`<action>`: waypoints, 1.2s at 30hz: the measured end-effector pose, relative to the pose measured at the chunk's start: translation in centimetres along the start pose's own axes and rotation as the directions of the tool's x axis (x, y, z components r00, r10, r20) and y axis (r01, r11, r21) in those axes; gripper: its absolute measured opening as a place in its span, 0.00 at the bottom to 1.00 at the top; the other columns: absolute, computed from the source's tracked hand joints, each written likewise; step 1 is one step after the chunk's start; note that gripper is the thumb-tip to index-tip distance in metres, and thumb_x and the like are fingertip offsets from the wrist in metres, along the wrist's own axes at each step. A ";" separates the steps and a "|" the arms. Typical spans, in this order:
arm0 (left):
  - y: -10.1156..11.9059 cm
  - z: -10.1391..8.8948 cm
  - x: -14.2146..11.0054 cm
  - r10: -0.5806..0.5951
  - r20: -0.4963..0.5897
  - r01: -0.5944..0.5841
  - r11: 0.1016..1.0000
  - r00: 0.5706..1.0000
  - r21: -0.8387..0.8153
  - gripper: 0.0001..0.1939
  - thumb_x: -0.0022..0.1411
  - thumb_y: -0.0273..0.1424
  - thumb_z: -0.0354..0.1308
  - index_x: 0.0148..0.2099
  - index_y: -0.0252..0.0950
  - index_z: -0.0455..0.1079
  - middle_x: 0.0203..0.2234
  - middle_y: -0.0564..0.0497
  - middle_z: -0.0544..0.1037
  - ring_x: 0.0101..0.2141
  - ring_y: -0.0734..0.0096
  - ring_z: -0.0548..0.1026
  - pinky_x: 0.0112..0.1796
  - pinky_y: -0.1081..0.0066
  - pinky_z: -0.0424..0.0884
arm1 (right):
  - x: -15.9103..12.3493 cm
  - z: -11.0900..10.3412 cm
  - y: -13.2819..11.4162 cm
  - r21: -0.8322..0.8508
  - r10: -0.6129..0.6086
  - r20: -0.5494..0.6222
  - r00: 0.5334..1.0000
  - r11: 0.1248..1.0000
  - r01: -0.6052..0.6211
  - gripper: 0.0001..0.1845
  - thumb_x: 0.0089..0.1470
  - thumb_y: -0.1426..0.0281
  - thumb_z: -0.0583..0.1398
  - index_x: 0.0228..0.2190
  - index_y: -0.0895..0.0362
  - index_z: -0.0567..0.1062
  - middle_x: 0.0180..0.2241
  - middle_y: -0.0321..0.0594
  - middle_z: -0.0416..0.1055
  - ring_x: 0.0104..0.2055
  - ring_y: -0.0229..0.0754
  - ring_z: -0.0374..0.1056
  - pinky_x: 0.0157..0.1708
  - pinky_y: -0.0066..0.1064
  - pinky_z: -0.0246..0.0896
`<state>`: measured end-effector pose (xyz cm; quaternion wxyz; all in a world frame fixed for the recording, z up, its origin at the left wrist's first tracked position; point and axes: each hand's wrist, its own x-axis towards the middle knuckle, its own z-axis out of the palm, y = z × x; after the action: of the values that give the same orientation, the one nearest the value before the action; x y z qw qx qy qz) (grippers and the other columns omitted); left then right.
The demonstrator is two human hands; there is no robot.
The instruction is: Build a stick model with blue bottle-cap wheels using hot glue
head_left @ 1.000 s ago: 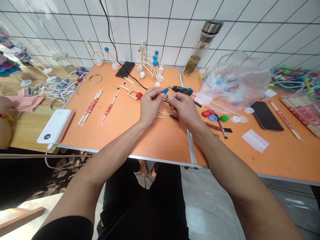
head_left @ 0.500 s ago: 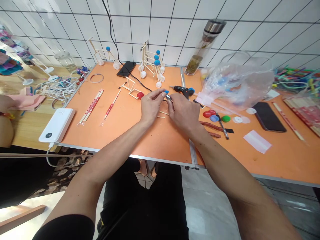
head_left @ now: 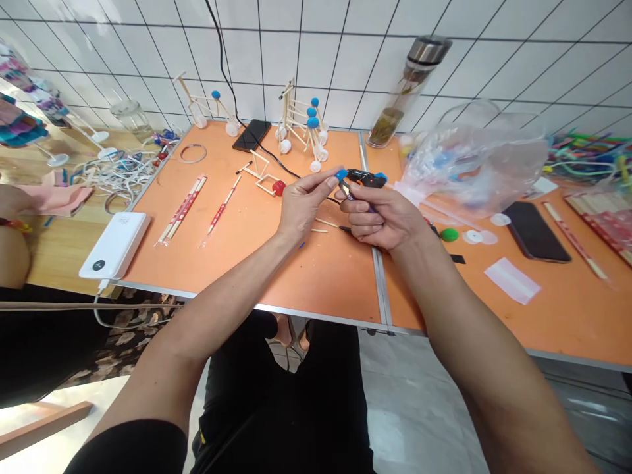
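Blue piece (head_left: 342, 174), head view: held above the orange table (head_left: 291, 283), pinched between thumb and forefinger of the left hand (head_left: 302, 203). Right hand (head_left: 384, 216): fingers curled round a small tool (head_left: 347, 191), its metal end angled up toward the piece; contact cannot be told. Risks, as judged: (1) little of the piece seems gripped, so a push from the tool could flick it loose; (2) left fingertips sit near the metal end, so a slip could nick them; (3) the glue gun (head_left: 364, 178) lies just behind, where a knuckle could knock it; heat not shown; (4) a leftward sweep could hit the red ball (head_left: 278, 188) beside the left hand.
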<state>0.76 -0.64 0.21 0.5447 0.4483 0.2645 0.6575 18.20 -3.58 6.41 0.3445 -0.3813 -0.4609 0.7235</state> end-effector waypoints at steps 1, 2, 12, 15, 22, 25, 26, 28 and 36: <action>0.1 0.0 0.0 0.004 0.005 -0.004 1.000 1.000 -0.004 0.09 0.61 0.39 0.83 0.43 0.46 0.91 0.48 0.51 0.92 0.59 0.52 0.87 0.68 0.50 0.76 | 0.0 -0.1 -0.1 0.021 0.012 0.022 1.000 1.000 -0.013 0.17 0.59 0.60 0.74 0.40 0.55 0.76 0.23 0.22 0.51 0.20 0.27 0.30 0.18 0.24 0.29; 0.1 0.0 0.1 0.000 -0.001 0.000 1.000 1.000 -0.004 0.09 0.60 0.39 0.83 0.43 0.46 0.91 0.47 0.51 0.92 0.59 0.51 0.87 0.68 0.49 0.76 | 0.1 -0.1 0.1 0.004 -0.011 0.007 1.000 1.000 0.011 0.17 0.59 0.59 0.74 0.39 0.55 0.76 0.24 0.22 0.52 0.20 0.28 0.30 0.18 0.24 0.29; -1.8 -0.5 0.2 -0.095 -0.078 0.092 0.995 0.992 -0.037 0.09 0.61 0.38 0.82 0.43 0.45 0.91 0.44 0.51 0.92 0.52 0.57 0.88 0.63 0.53 0.80 | 0.6 2.1 4.3 -0.990 -0.731 -0.132 0.670 0.133 -0.049 0.17 0.74 0.57 0.55 0.43 0.54 0.79 0.45 0.52 0.80 0.45 0.57 0.74 0.39 0.40 0.60; -1.3 -0.3 0.2 -0.104 -0.072 0.101 0.994 0.992 -0.038 0.08 0.61 0.38 0.82 0.42 0.44 0.90 0.45 0.51 0.92 0.54 0.56 0.88 0.65 0.53 0.80 | 0.5 1.6 3.0 -0.893 -0.667 -0.234 0.707 0.434 0.114 0.13 0.70 0.57 0.63 0.37 0.53 0.76 0.34 0.44 0.74 0.34 0.48 0.68 0.33 0.37 0.57; -0.2 0.2 -0.1 -0.091 0.000 0.091 0.995 0.996 -0.041 0.12 0.64 0.42 0.81 0.46 0.44 0.90 0.40 0.50 0.91 0.55 0.53 0.88 0.65 0.50 0.79 | 0.1 0.1 0.0 0.041 0.008 0.024 1.000 0.999 -0.009 0.16 0.61 0.60 0.73 0.39 0.55 0.76 0.23 0.22 0.52 0.20 0.27 0.31 0.17 0.22 0.30; -0.3 -0.1 0.0 -0.059 0.010 0.059 0.998 0.998 -0.003 0.11 0.65 0.42 0.80 0.46 0.44 0.90 0.42 0.49 0.91 0.56 0.53 0.87 0.65 0.50 0.79 | 0.5 0.4 0.7 0.048 -0.082 -0.066 0.994 0.995 0.085 0.17 0.57 0.61 0.75 0.39 0.57 0.78 0.22 0.24 0.55 0.19 0.26 0.37 0.16 0.21 0.31; -0.3 -0.2 0.0 -0.035 0.014 0.035 0.999 0.999 0.018 0.11 0.65 0.41 0.80 0.46 0.44 0.90 0.45 0.50 0.91 0.57 0.53 0.87 0.66 0.50 0.79 | 0.7 0.5 1.1 0.040 -0.104 -0.089 0.991 0.993 0.108 0.17 0.56 0.61 0.76 0.39 0.57 0.79 0.22 0.24 0.56 0.18 0.26 0.38 0.16 0.21 0.31; -0.2 -0.3 0.1 0.013 0.009 -0.014 0.998 1.000 0.065 0.09 0.65 0.40 0.80 0.46 0.45 0.91 0.48 0.51 0.91 0.59 0.53 0.86 0.67 0.50 0.78 | 0.9 0.6 1.5 0.033 -0.128 -0.113 0.985 0.991 0.132 0.19 0.53 0.61 0.77 0.39 0.58 0.79 0.22 0.24 0.56 0.18 0.26 0.39 0.16 0.22 0.31; 0.9 0.0 0.1 0.108 -0.056 -0.089 0.960 0.993 0.267 0.06 0.62 0.37 0.82 0.40 0.45 0.90 0.44 0.48 0.89 0.53 0.55 0.86 0.57 0.61 0.80 | 1.1 0.9 2.1 -0.101 -0.209 -0.178 0.962 0.976 0.193 0.23 0.53 0.53 0.78 0.36 0.54 0.77 0.22 0.25 0.56 0.18 0.28 0.40 0.18 0.26 0.29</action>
<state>0.28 -0.74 1.00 0.4371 0.5061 0.3460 0.6581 16.61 -3.74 4.43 0.4422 -0.4129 -0.4920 0.6260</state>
